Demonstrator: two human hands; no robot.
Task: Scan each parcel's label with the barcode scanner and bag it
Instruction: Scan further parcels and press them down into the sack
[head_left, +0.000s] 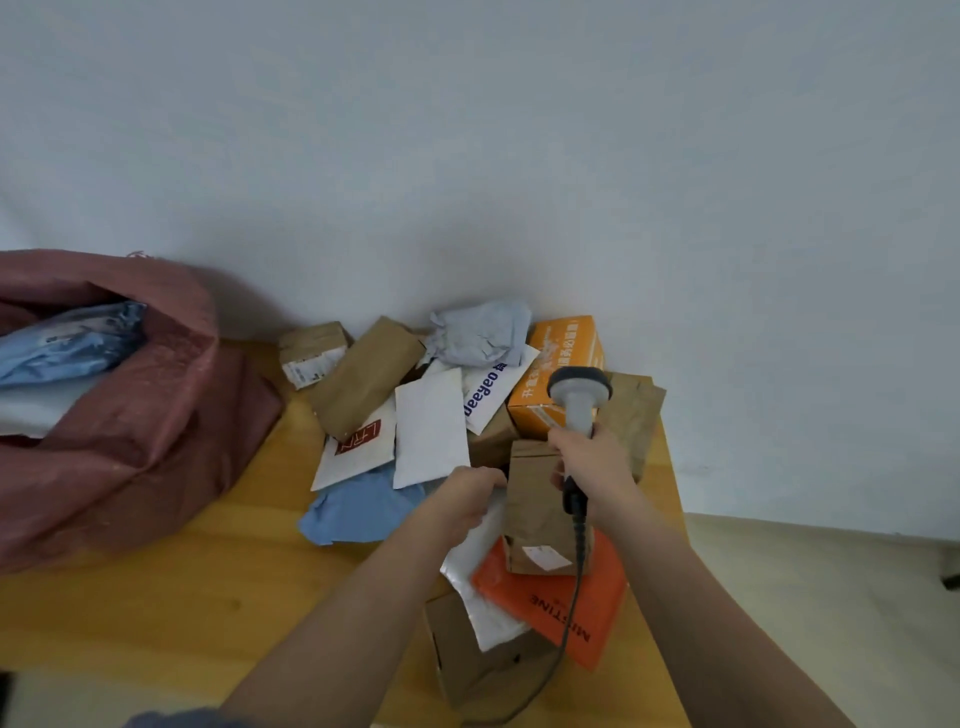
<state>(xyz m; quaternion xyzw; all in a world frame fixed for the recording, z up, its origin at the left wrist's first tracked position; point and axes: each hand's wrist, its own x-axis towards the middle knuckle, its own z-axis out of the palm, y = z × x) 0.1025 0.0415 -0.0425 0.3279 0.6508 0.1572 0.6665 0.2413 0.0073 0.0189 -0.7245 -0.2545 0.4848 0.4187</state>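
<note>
My right hand (589, 465) grips the handle of a grey barcode scanner (579, 392), whose head points away over the parcel pile; its black cable (576, 582) hangs toward me. My left hand (467, 501) pinches the top edge of a white poly mailer (480, 587) that lies beside a brown paper parcel (535, 512) bearing a small label. An orange mailer (563, 610) lies under that parcel. A large reddish woven bag (150, 415) stands open at the left, with blue and white parcels inside.
A heap of parcels covers the back of the wooden table (182, 597): an orange box (566, 345), brown paper packs (366, 376), white mailers (431, 428), blue poly bags (358, 512). A cardboard box (470, 657) sits near me. A pale wall rises behind.
</note>
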